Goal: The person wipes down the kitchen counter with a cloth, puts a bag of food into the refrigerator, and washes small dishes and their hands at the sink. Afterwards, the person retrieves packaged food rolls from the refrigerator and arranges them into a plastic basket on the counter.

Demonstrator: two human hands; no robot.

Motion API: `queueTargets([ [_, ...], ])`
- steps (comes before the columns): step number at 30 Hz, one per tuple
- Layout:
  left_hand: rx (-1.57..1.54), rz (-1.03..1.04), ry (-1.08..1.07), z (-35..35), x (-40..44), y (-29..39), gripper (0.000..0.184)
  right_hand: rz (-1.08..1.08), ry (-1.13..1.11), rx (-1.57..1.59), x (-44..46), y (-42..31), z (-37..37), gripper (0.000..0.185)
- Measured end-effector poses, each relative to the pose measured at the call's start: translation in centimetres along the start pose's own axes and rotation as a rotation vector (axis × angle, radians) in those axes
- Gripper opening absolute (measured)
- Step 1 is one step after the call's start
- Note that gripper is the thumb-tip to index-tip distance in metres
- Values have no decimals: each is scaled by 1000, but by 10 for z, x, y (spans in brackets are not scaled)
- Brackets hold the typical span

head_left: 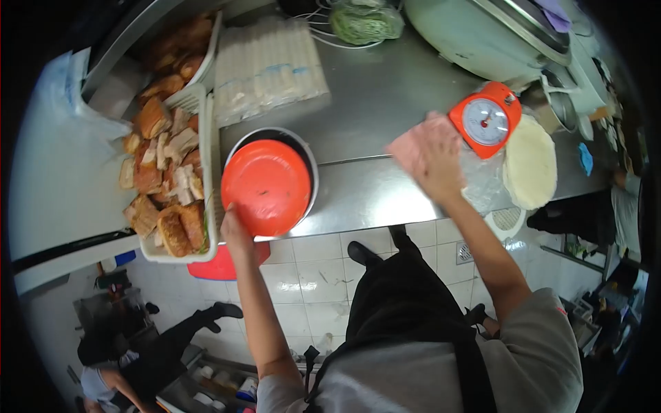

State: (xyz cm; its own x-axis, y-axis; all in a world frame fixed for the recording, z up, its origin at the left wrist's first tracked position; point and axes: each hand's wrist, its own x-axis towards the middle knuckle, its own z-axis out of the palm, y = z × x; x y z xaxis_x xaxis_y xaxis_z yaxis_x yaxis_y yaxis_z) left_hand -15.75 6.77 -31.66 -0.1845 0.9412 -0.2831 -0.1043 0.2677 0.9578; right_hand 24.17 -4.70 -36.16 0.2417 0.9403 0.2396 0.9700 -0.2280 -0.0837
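My left hand point(237, 234) grips the near edge of a round red plastic plate point(267, 186), its thumb on top. The plate overlaps a dark round pan point(303, 148) with a pale rim, at the counter's front edge. My right hand point(441, 168) presses on a pink cloth point(410, 148) lying on the metal counter, fingers extended over it; the fingertips' hold is partly hidden. Just right of that hand stand a red dial scale point(485, 120) and a clear plastic sheet point(482, 179).
White baskets point(212, 138) of cooked meat pieces point(165, 165) stand on the left, beside packaged pale sticks point(272, 69). A large covered pot point(475, 38) sits back right, near round pale sheets point(530, 165). Other people point(623, 206) point(117, 365) are at both sides.
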Motion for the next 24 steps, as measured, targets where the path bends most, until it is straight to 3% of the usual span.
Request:
queueTargets([
  [4, 180, 3, -63, 12, 14, 6, 36, 47, 74, 21, 32, 1, 10, 59],
  [7, 521, 172, -31, 6, 34, -3, 34, 69, 72, 80, 30, 0, 6, 61],
  [10, 541, 624, 38, 25, 44, -6, 35, 92, 95, -9, 26, 0, 14, 64],
  [12, 515, 834, 68, 37, 51, -12, 42, 115, 146, 81, 13, 10, 30, 52],
  [14, 471, 832, 161, 47, 35, -1, 39, -108, 163, 268, -11, 17, -29, 44],
  [15, 598, 872, 122, 46, 22, 12, 32, -233, 166, 370, -24, 17, -53, 40],
  [16, 720, 916, 96, 42, 10, 19, 26, -108, 195, 374, -42, 27, -63, 38],
  [18, 656, 920, 35, 32, -8, 12, 21, 118, 250, 385, -92, 69, -88, 33],
  [20, 493, 663, 10, 40, -42, 7, 16, 607, 498, 481, -139, 123, -88, 40],
  [21, 418, 535, 6, 48, -64, 4, 14, 724, 513, 327, -159, 158, -86, 46],
  [22, 349, 612, -76, 63, -82, -4, 14, 836, 520, 179, -176, 196, -78, 53],
  [23, 284, 691, -154, 86, -105, -13, 18, 992, 559, 350, -191, 243, -56, 65],
  [24, 242, 497, -235, 122, -147, -1, 30, 1147, 590, 527, -195, 277, -37, 77],
])
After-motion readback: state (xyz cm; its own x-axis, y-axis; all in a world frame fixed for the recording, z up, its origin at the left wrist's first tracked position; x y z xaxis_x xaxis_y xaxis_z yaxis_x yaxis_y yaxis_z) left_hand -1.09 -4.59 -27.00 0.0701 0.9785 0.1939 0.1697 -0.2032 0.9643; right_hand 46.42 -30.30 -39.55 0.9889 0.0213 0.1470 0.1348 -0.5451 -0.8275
